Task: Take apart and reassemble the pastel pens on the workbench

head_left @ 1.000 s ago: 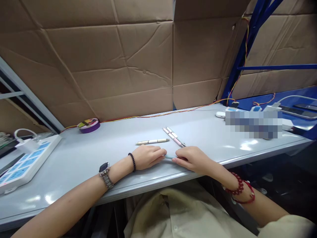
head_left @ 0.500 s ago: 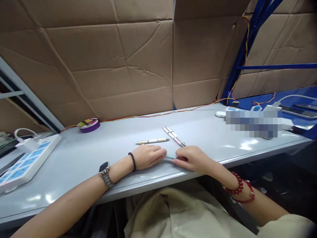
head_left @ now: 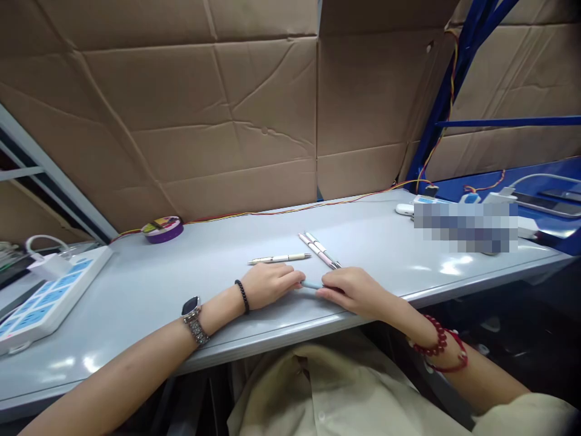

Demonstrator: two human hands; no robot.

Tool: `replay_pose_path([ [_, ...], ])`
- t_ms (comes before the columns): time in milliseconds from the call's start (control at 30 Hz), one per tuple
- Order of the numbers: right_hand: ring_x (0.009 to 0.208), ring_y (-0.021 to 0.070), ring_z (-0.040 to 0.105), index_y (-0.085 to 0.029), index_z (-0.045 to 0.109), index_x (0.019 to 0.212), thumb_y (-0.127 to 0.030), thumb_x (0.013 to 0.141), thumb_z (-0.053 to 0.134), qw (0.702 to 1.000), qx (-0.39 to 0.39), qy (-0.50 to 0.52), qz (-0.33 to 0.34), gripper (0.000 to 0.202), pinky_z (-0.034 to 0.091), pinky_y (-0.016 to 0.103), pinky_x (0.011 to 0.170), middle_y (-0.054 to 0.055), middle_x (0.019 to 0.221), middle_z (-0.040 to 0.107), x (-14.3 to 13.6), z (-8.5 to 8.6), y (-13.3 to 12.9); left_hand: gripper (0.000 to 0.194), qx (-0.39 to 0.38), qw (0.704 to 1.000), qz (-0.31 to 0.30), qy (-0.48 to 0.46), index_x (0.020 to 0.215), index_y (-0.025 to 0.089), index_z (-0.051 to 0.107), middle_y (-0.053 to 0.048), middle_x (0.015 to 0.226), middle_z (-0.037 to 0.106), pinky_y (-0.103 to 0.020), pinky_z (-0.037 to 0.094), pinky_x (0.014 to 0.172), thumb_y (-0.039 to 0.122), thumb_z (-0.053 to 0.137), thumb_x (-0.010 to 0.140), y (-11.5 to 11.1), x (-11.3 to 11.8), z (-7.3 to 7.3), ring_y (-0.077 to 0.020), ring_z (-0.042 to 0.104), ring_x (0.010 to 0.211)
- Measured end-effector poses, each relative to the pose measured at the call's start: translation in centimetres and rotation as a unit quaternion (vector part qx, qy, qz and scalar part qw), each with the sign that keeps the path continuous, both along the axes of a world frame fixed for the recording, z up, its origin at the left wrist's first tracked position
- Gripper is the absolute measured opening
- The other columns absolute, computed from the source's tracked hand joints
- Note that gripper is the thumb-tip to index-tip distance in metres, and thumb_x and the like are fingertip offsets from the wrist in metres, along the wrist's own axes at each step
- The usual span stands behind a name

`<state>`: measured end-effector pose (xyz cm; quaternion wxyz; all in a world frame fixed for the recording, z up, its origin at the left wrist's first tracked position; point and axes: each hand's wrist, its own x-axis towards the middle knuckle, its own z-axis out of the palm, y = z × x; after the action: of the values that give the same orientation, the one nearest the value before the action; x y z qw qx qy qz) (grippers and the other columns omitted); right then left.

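Between my two hands, low over the front of the desk, is a light blue pen (head_left: 312, 284). The fingertips of my left hand (head_left: 271, 284) are closed on its left end. My right hand (head_left: 353, 292) grips its other end, which the fingers hide. Just beyond my left hand lies a cream pen (head_left: 279, 258), roughly parallel to the desk's edge. A pink and white pen (head_left: 316, 251) and a pale blue and white pen (head_left: 316, 242) lie slanted side by side behind my right hand, their tips close to its knuckles.
A purple round tape roll (head_left: 163, 230) sits at the back left of the grey desk (head_left: 200, 248). At the left stands a white power strip (head_left: 49, 303) with a plugged-in charger. Thin red and yellow wires (head_left: 272, 211) run along the cardboard wall (head_left: 190, 121). A blurred-out patch covers items at the right.
Both hands stay nearly in place on the light blue pen. The left fingers have risen slightly, and the pen lies a little more level.
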<state>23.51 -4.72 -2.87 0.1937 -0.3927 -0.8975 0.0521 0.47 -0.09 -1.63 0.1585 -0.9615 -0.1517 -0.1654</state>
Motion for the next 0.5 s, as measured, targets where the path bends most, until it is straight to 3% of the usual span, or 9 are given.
replay_pose_path([
  [233, 0.054, 0.0124, 0.044, -0.019, 0.045, 0.063, -0.037, 0.095, 0.034, 1.0, 0.007, 0.011, -0.026, 0.039, 0.026, 0.023, 0.053, -0.001, 0.058, 0.053, 0.1, -0.1, 0.0, 0.02, 0.025, 0.997, -0.011, -0.065, 0.094, 0.021, 0.059, 0.0, 0.077, 0.067, -0.025, 0.041, 0.06, 0.03, 0.042, 0.095, 0.3, -0.1, 0.2, -0.0137, 0.057, 0.066],
  [500, 0.055, 0.0137, 0.046, -0.02, 0.047, 0.079, -0.034, 0.095, 0.027, 0.989, 0.013, 0.125, -0.074, 0.03, 0.032, 0.024, 0.056, 0.0, 0.064, 0.054, 0.2, 0.1, -0.3, 0.026, -0.062, 0.973, 0.143, -0.172, 0.1, 0.019, 0.058, -0.004, 0.086, 0.064, -0.029, 0.044, 0.071, 0.033, 0.037, 0.096, 3.4, -2.3, 0.7, -0.018, 0.056, 0.079],
])
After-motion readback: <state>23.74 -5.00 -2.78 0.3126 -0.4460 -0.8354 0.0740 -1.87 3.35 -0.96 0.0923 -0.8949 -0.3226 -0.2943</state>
